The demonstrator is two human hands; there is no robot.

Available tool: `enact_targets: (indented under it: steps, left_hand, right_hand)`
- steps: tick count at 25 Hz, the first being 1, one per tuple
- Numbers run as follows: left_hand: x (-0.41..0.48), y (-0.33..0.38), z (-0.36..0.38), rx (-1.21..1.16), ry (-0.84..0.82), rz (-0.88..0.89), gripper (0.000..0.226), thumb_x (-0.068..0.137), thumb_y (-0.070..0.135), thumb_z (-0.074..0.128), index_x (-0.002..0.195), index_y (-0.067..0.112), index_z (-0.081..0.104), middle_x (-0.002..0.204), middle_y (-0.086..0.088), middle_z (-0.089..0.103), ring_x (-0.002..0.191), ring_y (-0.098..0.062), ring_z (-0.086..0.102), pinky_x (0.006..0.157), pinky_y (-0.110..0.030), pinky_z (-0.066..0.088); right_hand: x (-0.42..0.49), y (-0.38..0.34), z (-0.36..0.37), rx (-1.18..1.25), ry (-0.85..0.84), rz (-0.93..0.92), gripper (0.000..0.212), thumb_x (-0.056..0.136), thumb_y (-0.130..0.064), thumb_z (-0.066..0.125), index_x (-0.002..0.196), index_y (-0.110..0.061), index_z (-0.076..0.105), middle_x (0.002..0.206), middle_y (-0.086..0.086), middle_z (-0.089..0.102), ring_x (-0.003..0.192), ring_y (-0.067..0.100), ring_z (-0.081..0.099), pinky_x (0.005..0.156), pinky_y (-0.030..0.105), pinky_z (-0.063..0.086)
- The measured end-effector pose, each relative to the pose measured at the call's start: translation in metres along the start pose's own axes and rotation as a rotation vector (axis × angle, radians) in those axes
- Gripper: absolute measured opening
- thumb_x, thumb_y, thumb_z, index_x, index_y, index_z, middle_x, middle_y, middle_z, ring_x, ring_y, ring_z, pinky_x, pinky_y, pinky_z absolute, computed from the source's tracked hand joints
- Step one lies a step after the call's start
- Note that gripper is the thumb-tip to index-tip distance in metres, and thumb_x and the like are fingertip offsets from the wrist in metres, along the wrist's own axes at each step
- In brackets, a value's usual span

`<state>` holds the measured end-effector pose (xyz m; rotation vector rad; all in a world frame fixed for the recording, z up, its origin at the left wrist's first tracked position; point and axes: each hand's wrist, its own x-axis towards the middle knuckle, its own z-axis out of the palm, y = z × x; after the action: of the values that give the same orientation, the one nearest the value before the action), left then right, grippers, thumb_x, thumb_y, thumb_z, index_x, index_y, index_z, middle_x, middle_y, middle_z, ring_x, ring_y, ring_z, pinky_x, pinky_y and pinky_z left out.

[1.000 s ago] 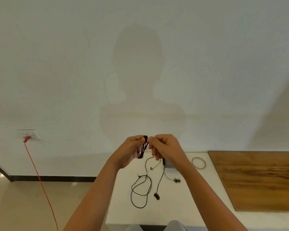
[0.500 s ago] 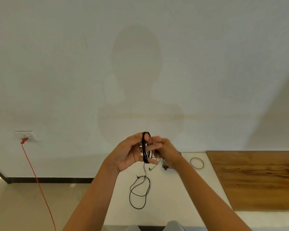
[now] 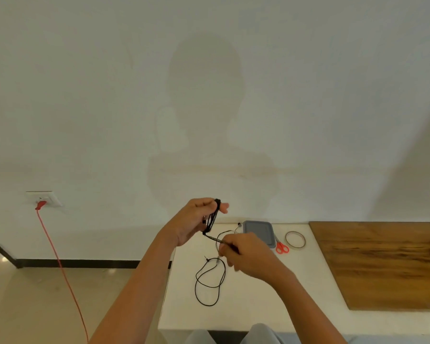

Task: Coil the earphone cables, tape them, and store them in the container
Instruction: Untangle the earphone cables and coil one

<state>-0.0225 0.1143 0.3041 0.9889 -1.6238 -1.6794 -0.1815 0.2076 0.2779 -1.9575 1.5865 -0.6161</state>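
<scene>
Now mid-coil: our left grip carries the finished turns, our right grip feeds the strand.

Our left hand [image 3: 193, 223] holds the wound part of the earphone cable [image 3: 212, 218], looped round its curled fingers [image 3: 222, 207], above the worktop [image 3: 238, 311]; our right hand [image 3: 250, 255] pinches the taut strand just below and right of that coil; the strand's long axis slants from one grip down to the other; the loose tail [image 3: 210, 284] lies looped on the worktop beneath the right grip, nearer it than the left; we judge the next wrap must carry that slack up over the left fingers; container [image 3: 258, 232], scissors [image 3: 281, 247] and tape roll [image 3: 295, 247] sit beyond the right grip.
</scene>
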Motion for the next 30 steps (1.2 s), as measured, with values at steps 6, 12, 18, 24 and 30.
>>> enact_targets:
  steps: [6, 12, 18, 24, 30]
  left_hand:
    - [-0.004, -0.015, 0.014, 0.081, -0.122, -0.093, 0.023, 0.096, 0.023, 0.054, 0.095, 0.005, 0.069, 0.077, -0.006, 0.059, 0.070, -0.022, 0.046, 0.068, -0.043, 0.037]
    - [-0.007, -0.026, 0.018, -0.232, -0.247, -0.146, 0.026, 0.098, 0.022, 0.048, 0.092, 0.008, 0.069, 0.087, -0.007, 0.068, 0.113, -0.037, 0.063, 0.078, -0.055, 0.053]
    - [-0.006, -0.027, 0.025, -0.546, -0.298, -0.133, 0.026, 0.096, 0.028, 0.050, 0.075, 0.015, 0.058, 0.061, 0.004, 0.041, 0.074, -0.017, 0.064, 0.082, -0.071, 0.047]
    - [-0.006, -0.029, 0.021, -0.829, -0.231, -0.159, 0.017, 0.092, 0.021, 0.049, 0.076, 0.014, 0.049, 0.054, 0.008, 0.032, 0.044, -0.005, 0.035, 0.063, -0.038, 0.054]
    - [-0.004, -0.041, 0.028, -0.337, 0.006, -0.183, 0.032, 0.100, 0.032, 0.045, 0.079, 0.012, 0.057, 0.056, 0.008, 0.025, 0.046, -0.007, 0.021, 0.042, -0.018, 0.028]
  right_hand:
    - [0.024, -0.013, -0.046, -0.630, 0.204, -0.296, 0.020, 0.090, -0.046, 0.052, 0.094, -0.030, 0.063, 0.075, -0.006, 0.071, 0.068, 0.015, 0.057, 0.085, 0.028, 0.034]
    - [0.046, 0.011, -0.068, 0.162, -0.005, -0.225, 0.014, 0.078, -0.026, 0.074, 0.078, -0.018, 0.063, 0.071, 0.002, 0.064, 0.065, 0.008, 0.058, 0.069, 0.029, 0.051]
    - [0.048, 0.026, -0.040, 0.935, -0.074, -0.126, 0.013, 0.085, -0.020, 0.069, 0.089, -0.009, 0.065, 0.086, 0.008, 0.069, 0.083, 0.022, 0.066, 0.080, 0.038, 0.054]
    - [0.041, 0.026, -0.025, 0.962, 0.061, -0.090, 0.018, 0.091, -0.016, 0.063, 0.105, -0.008, 0.069, 0.088, 0.011, 0.070, 0.073, 0.020, 0.065, 0.069, 0.028, 0.054]
    - [0.035, 0.034, -0.009, 0.901, 0.176, 0.020, 0.014, 0.095, -0.007, 0.055, 0.095, 0.000, 0.067, 0.073, 0.009, 0.063, 0.057, 0.016, 0.056, 0.057, 0.026, 0.051]
